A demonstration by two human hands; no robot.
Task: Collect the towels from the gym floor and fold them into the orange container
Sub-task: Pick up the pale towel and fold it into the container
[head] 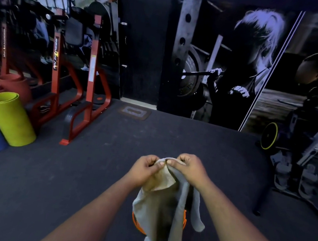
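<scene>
We hold the towel point(161, 202) by its top edge, left hand point(143, 169) and right hand point(190, 168) just beside each other. The towel hangs below the grip, over the container point(136, 221) on the floor point(68, 179). Far left of the grip lie rolled mats point(9, 119); a rack point(91, 81) stands behind them. A bench frame point(296, 175) stands to the right.

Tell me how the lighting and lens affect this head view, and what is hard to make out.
Head view: dim, bluish light; the wide-angle lens bows the dark rubber floor and wall edges. The pale grey cloth towel pinched by the left hand and right hand is softly lit, and it hides most of the orange container. The mirror reflections are blurred.
</scene>
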